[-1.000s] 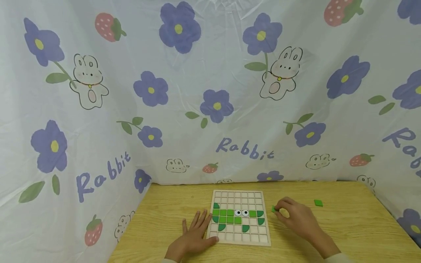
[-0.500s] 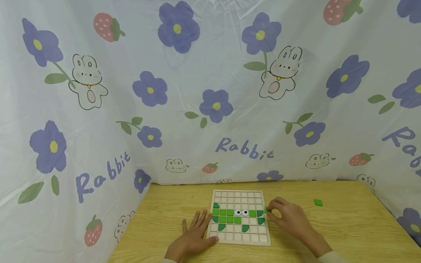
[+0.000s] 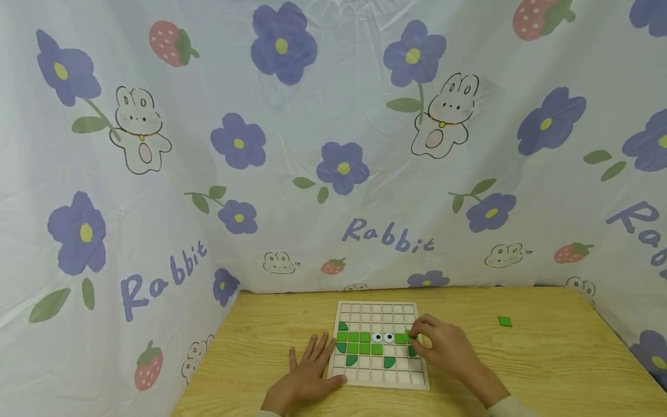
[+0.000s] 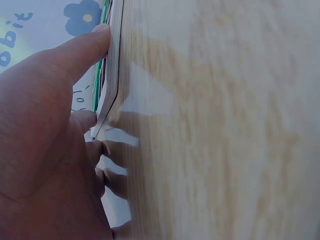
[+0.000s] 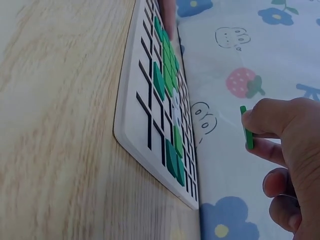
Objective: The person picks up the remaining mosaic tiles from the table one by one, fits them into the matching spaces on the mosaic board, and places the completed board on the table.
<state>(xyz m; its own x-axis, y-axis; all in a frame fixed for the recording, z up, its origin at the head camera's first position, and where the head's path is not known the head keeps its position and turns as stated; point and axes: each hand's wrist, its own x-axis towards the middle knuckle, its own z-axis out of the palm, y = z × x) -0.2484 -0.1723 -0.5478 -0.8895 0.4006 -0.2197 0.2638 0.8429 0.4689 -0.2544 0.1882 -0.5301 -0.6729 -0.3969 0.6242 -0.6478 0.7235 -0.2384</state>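
A pale wooden grid board [image 3: 377,379] lies on the table. Light green square tiles [image 3: 354,337], dark green quarter-round tiles [image 3: 389,362] and two eye tiles [image 3: 383,337] sit in its cells. My left hand [image 3: 307,373] rests flat by the board's left side, fingers spread, its thumb [image 4: 90,50] on the near left corner. Between thumb and fingertips, my right hand [image 3: 443,346] pinches a green square tile [image 5: 247,127]. In the right wrist view this tile is edge-on, raised above the board. From the head, the hand overlaps the board's right edge and partly hides the quarter-round tiles there.
One loose green tile [image 3: 504,321] lies on the wooden table [image 3: 563,359] to the right, beyond the right hand. A printed curtain [image 3: 297,231] with flowers and rabbits hangs along the table's back and sides.
My right hand has moved left with the pinched green tile, from beside the board to over its right edge. The left hand and the board have stayed put.
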